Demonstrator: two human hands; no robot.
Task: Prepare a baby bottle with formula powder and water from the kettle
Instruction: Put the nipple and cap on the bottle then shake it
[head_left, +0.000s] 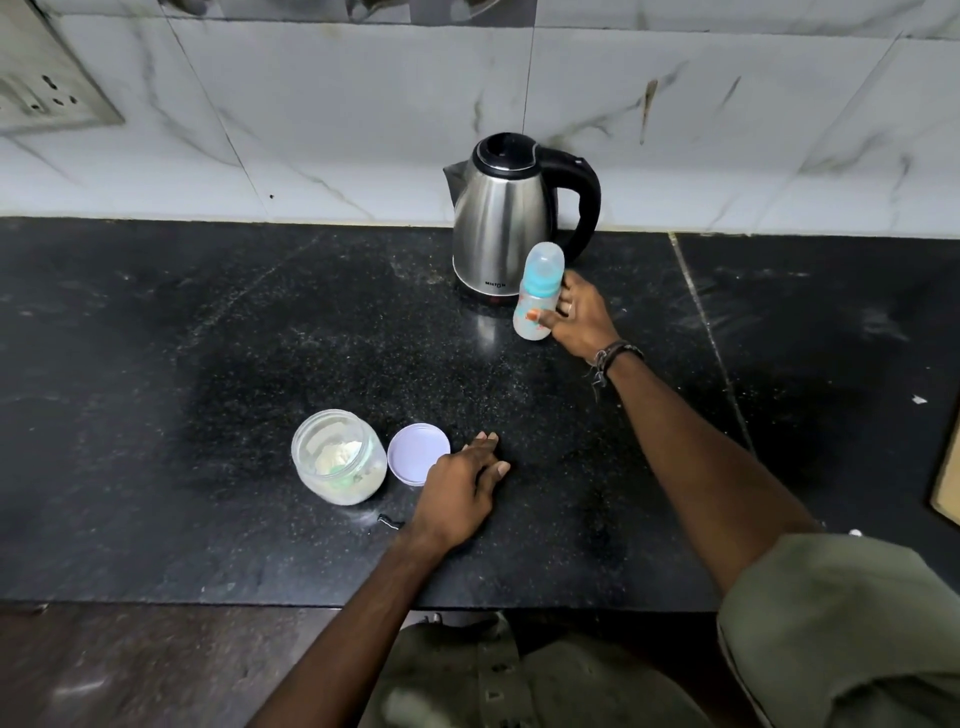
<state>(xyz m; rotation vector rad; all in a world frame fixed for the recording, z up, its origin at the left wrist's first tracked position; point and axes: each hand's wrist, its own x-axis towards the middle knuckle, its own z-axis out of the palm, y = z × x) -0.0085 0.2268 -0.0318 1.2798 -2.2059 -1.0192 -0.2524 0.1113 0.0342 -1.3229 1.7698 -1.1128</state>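
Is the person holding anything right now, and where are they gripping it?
The right hand grips the baby bottle around its lower body, below the blue ring. The left hand holds nothing; it rests open on the counter.

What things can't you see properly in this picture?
- Inside the kettle, head view: its closed black lid hides any water.
- Inside the baby bottle: its cap is on and the right hand covers part of it, so the contents are unclear.
- The lid beside the powder jar: the left hand covers its near edge.
- The brown object at the right: cut off by the picture's edge.
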